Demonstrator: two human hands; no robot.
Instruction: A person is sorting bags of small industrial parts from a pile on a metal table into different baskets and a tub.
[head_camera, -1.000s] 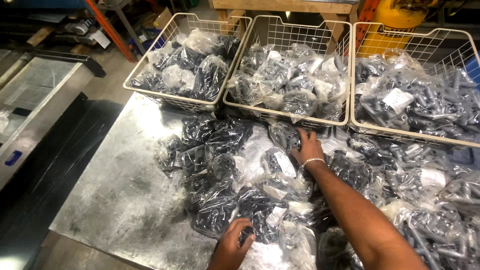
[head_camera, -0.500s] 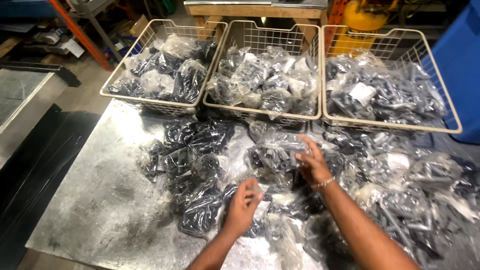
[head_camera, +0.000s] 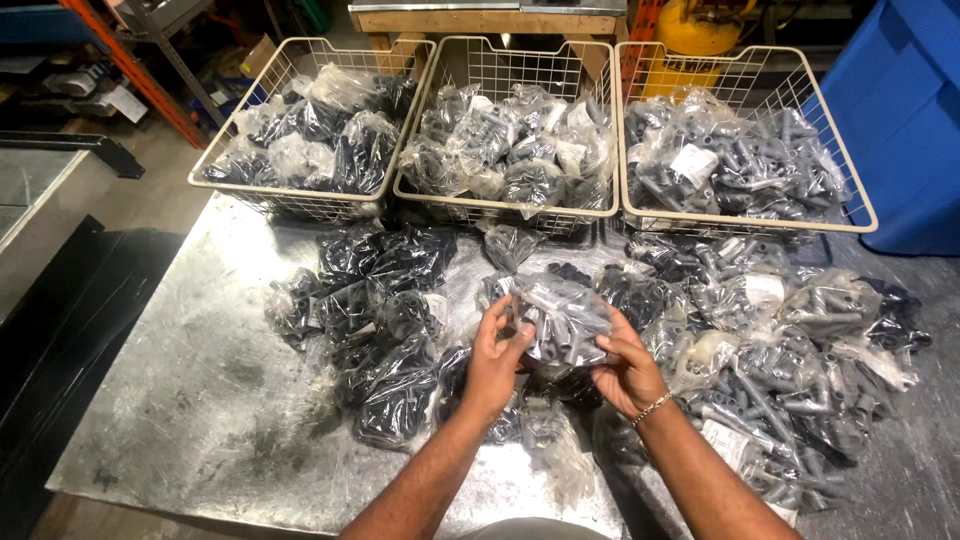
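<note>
A scuffed grey sheet-metal bench carries everything; along its far edge stand three cream wire baskets, the left basket filled with bags of black parts, the middle basket with mixed grey and black bags, the right basket with bags of grey tubular fittings; in front of them sprawls a loose heap of clear plastic bags of black parts on the left and a heap of clear bags of grey fittings on the right; a blue plastic bin stands at the far right.

Held above the middle of the heaps is one clear plastic bag of grey tubular fittings; the left hand has its grip pinching the bag's left edge, fingers curled over the top; the right hand, with a thin bracelet at the wrist, cups it from below, fingers pressed into the film.

The film looks slick and the contents heavy; a loose pinch could let the bag slip back into the heap, or hard fitting ends could tear the plastic.
</note>
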